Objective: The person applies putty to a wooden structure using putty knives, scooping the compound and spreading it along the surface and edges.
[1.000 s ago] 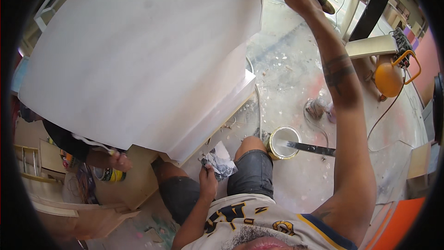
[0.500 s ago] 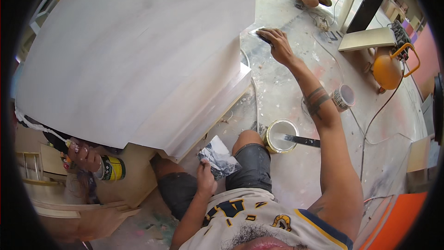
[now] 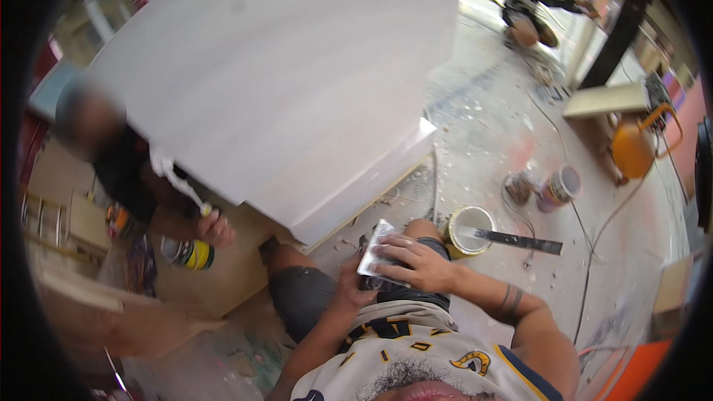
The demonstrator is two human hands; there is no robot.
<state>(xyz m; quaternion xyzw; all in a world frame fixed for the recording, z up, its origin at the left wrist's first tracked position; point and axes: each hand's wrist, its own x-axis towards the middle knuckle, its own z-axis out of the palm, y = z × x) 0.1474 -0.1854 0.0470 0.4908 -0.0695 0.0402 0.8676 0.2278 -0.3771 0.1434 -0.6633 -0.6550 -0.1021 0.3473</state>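
Note:
My left hand holds a flat filler plate at its near edge, just above my lap; its smeared face is now mostly hidden. Over it lies my right hand, fingers bent across a flat metallic scraper that overlaps the plate. Whether the two touch all along I cannot tell. Ahead of me stands a large whitish panel, its surface streaked with faint grey. Beside my right knee sits an open can of pale paste, with a dark flat stick leaning out of it.
Left of the panel, a co-worker grips a white-coated brush-like tool near a yellow-and-black can. Two more cans, one a pinkish tin, stand at right among cables. Another person kneels far right, beyond an orange rounded object.
My right hand has come back from the panel's far right edge to the plate in my left hand. The view has shifted, and more of the co-worker at left shows.

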